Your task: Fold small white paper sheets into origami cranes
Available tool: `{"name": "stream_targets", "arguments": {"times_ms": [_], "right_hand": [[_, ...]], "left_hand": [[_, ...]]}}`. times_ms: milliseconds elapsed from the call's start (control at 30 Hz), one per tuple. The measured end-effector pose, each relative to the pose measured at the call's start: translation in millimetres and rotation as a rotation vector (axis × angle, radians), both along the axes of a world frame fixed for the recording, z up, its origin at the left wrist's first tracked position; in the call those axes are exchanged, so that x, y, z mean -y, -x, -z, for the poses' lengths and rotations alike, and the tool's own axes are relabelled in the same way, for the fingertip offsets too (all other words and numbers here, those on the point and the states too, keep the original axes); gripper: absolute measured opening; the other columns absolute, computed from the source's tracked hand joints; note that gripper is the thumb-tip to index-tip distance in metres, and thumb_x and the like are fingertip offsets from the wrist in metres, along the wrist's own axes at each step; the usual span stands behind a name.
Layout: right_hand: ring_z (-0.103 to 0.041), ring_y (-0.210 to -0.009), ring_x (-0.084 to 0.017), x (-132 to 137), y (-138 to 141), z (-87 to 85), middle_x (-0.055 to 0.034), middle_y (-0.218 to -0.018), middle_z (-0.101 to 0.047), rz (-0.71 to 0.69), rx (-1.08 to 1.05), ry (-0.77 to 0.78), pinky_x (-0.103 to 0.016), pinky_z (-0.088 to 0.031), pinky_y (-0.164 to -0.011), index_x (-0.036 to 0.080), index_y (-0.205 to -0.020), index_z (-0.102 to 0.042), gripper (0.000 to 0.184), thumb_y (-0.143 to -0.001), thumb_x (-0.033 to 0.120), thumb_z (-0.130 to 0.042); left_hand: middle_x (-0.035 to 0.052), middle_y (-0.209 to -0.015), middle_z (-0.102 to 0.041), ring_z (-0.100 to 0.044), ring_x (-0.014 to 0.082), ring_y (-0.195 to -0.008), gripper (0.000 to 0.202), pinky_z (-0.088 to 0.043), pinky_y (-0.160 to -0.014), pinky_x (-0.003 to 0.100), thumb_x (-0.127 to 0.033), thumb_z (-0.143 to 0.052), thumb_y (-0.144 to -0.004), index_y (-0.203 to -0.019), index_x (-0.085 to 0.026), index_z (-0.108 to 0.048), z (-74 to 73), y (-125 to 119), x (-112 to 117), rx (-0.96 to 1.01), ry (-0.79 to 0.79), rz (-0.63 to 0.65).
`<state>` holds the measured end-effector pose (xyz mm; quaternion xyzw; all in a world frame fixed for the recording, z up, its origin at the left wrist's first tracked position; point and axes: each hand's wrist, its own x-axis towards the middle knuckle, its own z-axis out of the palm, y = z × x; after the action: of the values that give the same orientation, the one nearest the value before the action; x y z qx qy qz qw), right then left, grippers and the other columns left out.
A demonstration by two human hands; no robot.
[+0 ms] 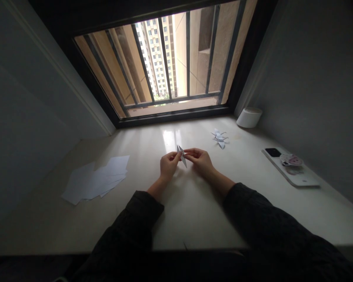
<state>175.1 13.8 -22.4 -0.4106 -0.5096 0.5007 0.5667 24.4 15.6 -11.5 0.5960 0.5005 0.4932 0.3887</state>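
A small, narrow folded piece of white paper (pixel 181 154) is held up over the middle of the pale sill. My left hand (pixel 169 164) pinches its left side, fingers curled in. My right hand (pixel 200 159) pinches its right side at the same height. Both hands meet just above the surface, with dark sleeves running back toward me. A finished folded paper figure (pixel 220 138) lies on the sill beyond my right hand, apart from it.
A loose pile of white paper sheets (pixel 95 180) lies at the left. A phone in a white case (pixel 291 170) rests at the right beside a white round container (pixel 249 117). A barred window (pixel 170 62) closes the far end; walls stand on both sides.
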Motion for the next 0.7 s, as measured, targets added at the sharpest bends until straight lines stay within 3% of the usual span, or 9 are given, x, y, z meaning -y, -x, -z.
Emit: {"name": "stream_targets", "arguments": {"times_ms": [433,700], "right_hand": [[-0.068,-0.081,-0.022,-2.3,0.8,0.6,-0.0065,-0.087,-0.074,-0.022,-0.02,-0.033,-0.036,-0.052,-0.076,0.021,-0.094,-0.073,0.038,-0.066,0.046,-0.076],[-0.065,-0.084,-0.018,-1.9,-1.8,0.3,-0.0052,-0.095,-0.072,-0.19,-0.08,-0.027,-0.034,-0.048,-0.079,0.024,-0.108,-0.069,0.041,-0.069,0.037,-0.074]], "left_hand": [[0.0059,-0.074,-0.07,-0.064,0.0162,-0.07,0.035,-0.048,-0.064,0.026,-0.051,-0.07,-0.069,-0.075,-0.017,-0.073,-9.2,0.9,-3.9,0.238,0.146,0.029],[0.0064,-0.074,-0.069,-0.065,0.0153,-0.071,0.035,-0.049,-0.067,0.027,-0.049,-0.072,-0.067,-0.073,-0.015,-0.07,-3.7,3.3,-9.7,0.396,0.245,0.047]]}}
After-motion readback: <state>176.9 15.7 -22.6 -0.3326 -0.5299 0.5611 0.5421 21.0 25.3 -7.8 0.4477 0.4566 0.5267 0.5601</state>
